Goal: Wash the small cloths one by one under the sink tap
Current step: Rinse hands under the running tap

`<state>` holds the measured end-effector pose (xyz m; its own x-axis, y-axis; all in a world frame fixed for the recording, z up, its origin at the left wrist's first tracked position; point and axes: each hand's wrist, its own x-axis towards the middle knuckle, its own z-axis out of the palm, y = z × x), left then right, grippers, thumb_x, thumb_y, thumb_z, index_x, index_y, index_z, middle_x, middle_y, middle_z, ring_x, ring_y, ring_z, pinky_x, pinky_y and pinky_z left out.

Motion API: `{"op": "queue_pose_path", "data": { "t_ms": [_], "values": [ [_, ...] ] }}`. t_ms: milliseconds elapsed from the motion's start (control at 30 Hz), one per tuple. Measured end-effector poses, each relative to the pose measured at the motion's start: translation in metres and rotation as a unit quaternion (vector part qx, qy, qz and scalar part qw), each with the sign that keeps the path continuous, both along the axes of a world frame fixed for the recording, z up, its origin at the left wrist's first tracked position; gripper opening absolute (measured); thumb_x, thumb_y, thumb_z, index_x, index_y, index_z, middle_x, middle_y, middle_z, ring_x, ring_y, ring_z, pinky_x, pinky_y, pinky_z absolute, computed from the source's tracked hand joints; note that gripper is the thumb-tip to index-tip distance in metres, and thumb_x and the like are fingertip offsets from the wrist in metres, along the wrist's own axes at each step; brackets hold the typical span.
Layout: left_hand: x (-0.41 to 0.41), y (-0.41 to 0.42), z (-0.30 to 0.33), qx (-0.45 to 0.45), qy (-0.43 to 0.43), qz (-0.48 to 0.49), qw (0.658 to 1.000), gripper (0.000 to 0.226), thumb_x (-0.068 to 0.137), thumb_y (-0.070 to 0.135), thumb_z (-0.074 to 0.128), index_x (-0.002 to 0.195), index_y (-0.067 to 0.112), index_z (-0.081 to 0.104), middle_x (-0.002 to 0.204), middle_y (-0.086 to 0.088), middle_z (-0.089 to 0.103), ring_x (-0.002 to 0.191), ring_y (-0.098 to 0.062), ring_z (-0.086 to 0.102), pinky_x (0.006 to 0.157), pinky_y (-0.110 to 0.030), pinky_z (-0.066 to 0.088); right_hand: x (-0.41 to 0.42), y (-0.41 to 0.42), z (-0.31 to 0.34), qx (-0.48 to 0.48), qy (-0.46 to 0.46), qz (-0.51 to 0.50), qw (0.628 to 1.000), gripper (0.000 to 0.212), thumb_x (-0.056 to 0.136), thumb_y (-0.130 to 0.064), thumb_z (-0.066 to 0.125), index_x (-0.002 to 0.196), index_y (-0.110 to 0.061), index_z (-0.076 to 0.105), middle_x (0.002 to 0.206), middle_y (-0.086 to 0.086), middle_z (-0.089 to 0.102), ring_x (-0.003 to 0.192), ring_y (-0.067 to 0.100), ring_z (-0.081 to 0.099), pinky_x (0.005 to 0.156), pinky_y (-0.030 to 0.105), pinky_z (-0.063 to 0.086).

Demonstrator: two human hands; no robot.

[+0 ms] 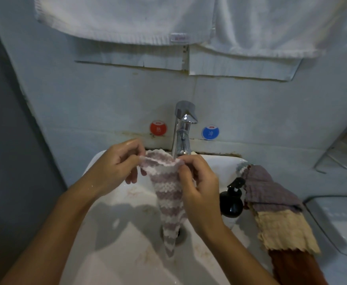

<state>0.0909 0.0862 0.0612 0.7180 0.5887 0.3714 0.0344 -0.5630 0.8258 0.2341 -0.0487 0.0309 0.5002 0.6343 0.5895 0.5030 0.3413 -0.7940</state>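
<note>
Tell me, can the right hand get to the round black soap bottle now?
Probably yes. The round black soap bottle stands just beside the right hand on the white sink's rim with nothing between them, but that hand's fingers pinch the purple-and-white striped cloth, so it must let go first.

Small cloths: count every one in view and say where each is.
4, possibly more hidden in the pile: a striped cloth held by both hands over the sink; purple, cream and brown cloths draped on its right rim.
</note>
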Motion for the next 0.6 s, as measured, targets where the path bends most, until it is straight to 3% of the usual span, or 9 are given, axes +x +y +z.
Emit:
{"op": "queue_pose_path", "data": {
  "t_ms": [100,200,333,400,500,533,600],
  "values": [
    [-0.006,-0.001,0.003,0.061,0.046,0.019,0.997,0.005,0.07,0.029,0.052,0.074,0.028,0.051,0.062,-0.001,0.063,0.055,-0.026,0.062,0.058,-0.043,0.054,0.001,-0.001,0.003,0.01,-0.046,0.007,0.999,0.009,0.09,-0.005,0.057,0.089,-0.008,0.066,0.082,-0.011,0.058,0.075,0.004,0.055,0.067,0.009,0.041],
    [-0.011,-0.002,0.008,0.13,0.076,0.045,0.988,0.021,0.078,0.013,0.066,0.079,0.03,0.053,0.075,0.006,0.064,0.06,-0.018,0.062,0.06,-0.036,0.053,0.004,0.0,0.003,0.002,-0.106,0.019,0.994,0.008,0.09,-0.002,0.06,0.09,-0.008,0.066,0.086,-0.01,0.058,0.078,0.005,0.056,0.07,0.012,0.042],
    [-0.024,-0.003,0.015,0.192,0.074,0.025,0.978,0.011,0.077,0.036,0.065,0.081,0.03,0.056,0.099,0.009,0.058,0.085,-0.018,0.062,0.067,-0.026,0.052,0.002,0.002,-0.003,-0.008,-0.089,0.038,0.995,0.01,0.095,-0.005,0.051,0.093,-0.009,0.06,0.085,-0.01,0.054,0.08,0.007,0.054,0.07,0.013,0.041],
    [-0.028,-0.003,0.015,0.143,0.024,-0.014,0.989,0.012,0.076,0.031,0.064,0.078,0.021,0.057,0.105,0.004,0.063,0.082,-0.019,0.063,0.067,-0.03,0.051,0.003,0.003,-0.005,-0.022,-0.057,0.045,0.997,0.011,0.097,-0.006,0.048,0.094,-0.011,0.058,0.082,-0.013,0.053,0.078,0.01,0.054,0.069,0.015,0.04],
    [-0.031,-0.008,0.012,-0.025,-0.06,-0.078,0.995,0.015,0.076,0.025,0.066,0.077,0.017,0.054,0.087,-0.017,0.067,0.055,-0.022,0.058,0.051,-0.029,0.046,0.002,0.005,-0.006,-0.03,-0.015,0.063,0.997,0.017,0.096,-0.005,0.047,0.096,-0.013,0.062,0.086,-0.013,0.059,0.083,0.015,0.058,0.072,0.02,0.043],
    [-0.032,-0.008,0.009,-0.043,-0.063,-0.082,0.994,0.015,0.076,0.026,0.066,0.078,0.019,0.054,0.08,-0.024,0.062,0.048,-0.022,0.054,0.047,-0.027,0.043,0.002,0.005,-0.006,-0.029,-0.011,0.07,0.997,0.021,0.096,-0.004,0.046,0.097,-0.014,0.065,0.089,-0.013,0.06,0.086,0.015,0.059,0.073,0.021,0.044],
    [-0.034,-0.004,0.004,0.001,-0.021,-0.057,0.998,0.013,0.079,0.035,0.064,0.081,0.027,0.054,0.066,-0.022,0.056,0.044,-0.023,0.051,0.045,-0.028,0.041,0.001,0.004,-0.005,-0.031,-0.001,0.079,0.996,0.028,0.094,-0.005,0.044,0.096,-0.016,0.07,0.092,-0.014,0.062,0.093,0.015,0.06,0.077,0.023,0.048]
  ]
}}
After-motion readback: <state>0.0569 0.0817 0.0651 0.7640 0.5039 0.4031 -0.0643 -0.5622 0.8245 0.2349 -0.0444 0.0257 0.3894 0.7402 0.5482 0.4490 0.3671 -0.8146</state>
